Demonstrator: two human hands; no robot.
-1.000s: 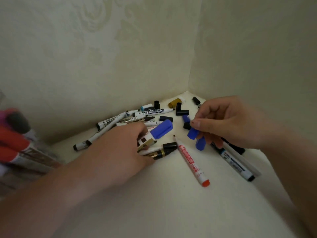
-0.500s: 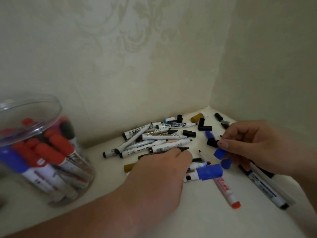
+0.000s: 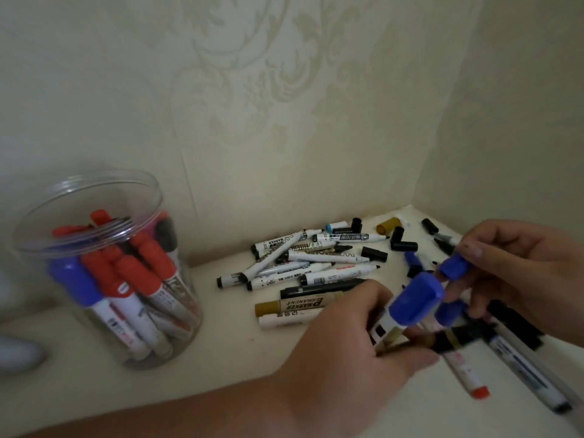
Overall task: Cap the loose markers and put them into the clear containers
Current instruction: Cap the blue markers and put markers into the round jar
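1. Head view, left hand (image 3: 357,336): the grip is closed round a blue-capped marker (image 3: 414,303) and a blurred black-and-gold marker (image 3: 458,338), both held above the worktop (image 3: 237,358).
2. Right hand (image 3: 512,270): thumb and forefinger pinch a blue cap (image 3: 455,267), just beside the capped end of the held marker. A second blue cap (image 3: 448,312) sits lower, against the fingers.
3. Clear container (image 3: 181,279): stands upright at the left, open at the top, and holds red-capped and blue-capped markers cap-up.
4. Loose markers (image 3: 303,263): piled on the worktop against the wall, between container and hands; several show bare black tips.
5. Black caps (image 3: 403,245) and a gold cap (image 3: 388,225) lie near the corner.
6. A red-ended marker (image 3: 467,371) lies flat below the hands.
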